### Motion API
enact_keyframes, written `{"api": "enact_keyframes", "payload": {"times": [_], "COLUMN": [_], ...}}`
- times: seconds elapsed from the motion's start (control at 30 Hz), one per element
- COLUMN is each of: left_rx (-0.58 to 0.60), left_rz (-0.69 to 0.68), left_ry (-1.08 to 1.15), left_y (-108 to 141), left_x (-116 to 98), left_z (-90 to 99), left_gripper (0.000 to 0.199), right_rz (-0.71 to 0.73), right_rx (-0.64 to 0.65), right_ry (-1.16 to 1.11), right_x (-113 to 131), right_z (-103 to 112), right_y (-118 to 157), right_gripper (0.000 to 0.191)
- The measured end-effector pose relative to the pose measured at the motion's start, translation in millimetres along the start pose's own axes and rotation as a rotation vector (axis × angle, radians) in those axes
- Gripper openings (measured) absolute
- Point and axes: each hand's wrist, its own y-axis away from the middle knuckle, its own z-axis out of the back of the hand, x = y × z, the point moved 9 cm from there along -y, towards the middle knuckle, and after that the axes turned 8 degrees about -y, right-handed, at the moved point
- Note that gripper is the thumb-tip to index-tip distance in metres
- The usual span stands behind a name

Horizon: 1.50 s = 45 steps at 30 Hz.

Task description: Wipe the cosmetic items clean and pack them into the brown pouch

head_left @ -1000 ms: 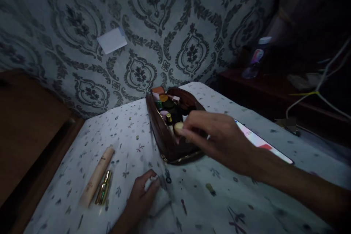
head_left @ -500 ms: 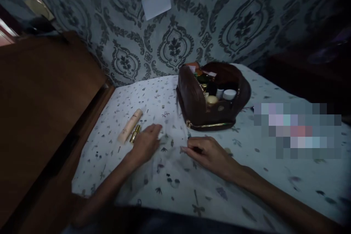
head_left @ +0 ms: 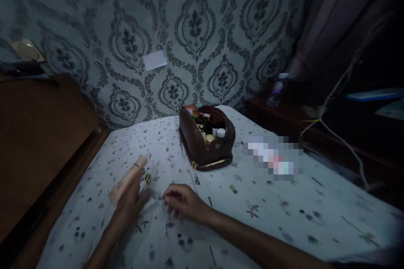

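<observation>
A peach-coloured squeeze tube (head_left: 128, 178) lies slantwise on the patterned sheet. Against its right side is my left hand (head_left: 130, 197), thumb apart from the fingers, which partly hide the tube's lower end. A small gold-capped vial (head_left: 148, 180) shows just right of those fingers; its lower end is hard to see. My right hand (head_left: 183, 202) rests close to the sheet with its fingers curled, and I cannot make out whether anything small is in them. Beyond it stands a brown makeup bag (head_left: 202, 151), unzipped, holding several jars and bottles, among them a white-lidded jar (head_left: 221, 133).
The bed sheet (head_left: 268, 227) spreads under everything. A blurred-out object (head_left: 271, 157) lies right of the bag. At the left rises a wooden bed board (head_left: 38, 143). A bottle (head_left: 277, 90) stands on dark furniture at the back right, with a white cable (head_left: 339, 80) hanging nearby.
The camera view has turned right and up. My left hand has come against the tube, its fingers now stretched beside it. My right hand stays curled and lies farther from the bag.
</observation>
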Motion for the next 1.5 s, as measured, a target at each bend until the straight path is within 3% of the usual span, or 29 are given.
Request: {"api": "enact_keyframes", "payload": {"times": [0.1,0.17,0.3,0.4,0.5,0.63,0.83,0.97,1.1,1.37,1.5], "left_rx": [-0.005,-0.003,-0.024,-0.062,-0.097,-0.103,0.035,0.120,0.186,0.103,0.051], "left_rz": [-0.008,-0.007,-0.071,-0.161,-0.165,-0.149,-0.019,0.070,0.121,0.152,0.078], "left_ry": [0.232,0.288,0.170,0.037,-0.021,0.007,0.217,0.456,0.540,0.554,0.517], "left_y": [-1,-1,-8,-17,-27,-39,-42,-37,-34,-46,-39], "left_x": [-30,-53,-89,-100,-98,-89,-63,-61,-62,-46,-56], "left_z": [-11.2,-18.7,-28.1,-30.4,-29.8,-28.8,-35.4,-32.2,-29.1,-52.3,-56.0], "left_gripper": [0.054,0.057,0.055,0.050,0.041,0.033,0.037,0.037,0.029,0.050,0.058], "right_rz": [0.024,0.052,0.074,0.123,0.137,0.076,0.072,0.097,0.097,0.106,0.196], "right_rx": [-0.013,-0.044,-0.107,-0.166,-0.175,-0.154,-0.092,0.018,0.024,-0.081,-0.164], "right_ry": [-0.193,-0.280,-0.421,-0.422,-0.322,0.010,0.237,0.228,0.172,0.138,0.062], "right_x": [-14,-15,0,16,21,15,13,7,0,-2,3], "right_z": [4,10,20,27,33,38,30,22,24,34,39], "right_y": [-2,-1,3,8,11,13,17,12,9,5,4], "right_gripper": [0.070,0.079,0.064,0.048,0.040,0.046,0.046,0.052,0.064,0.063,0.061]}}
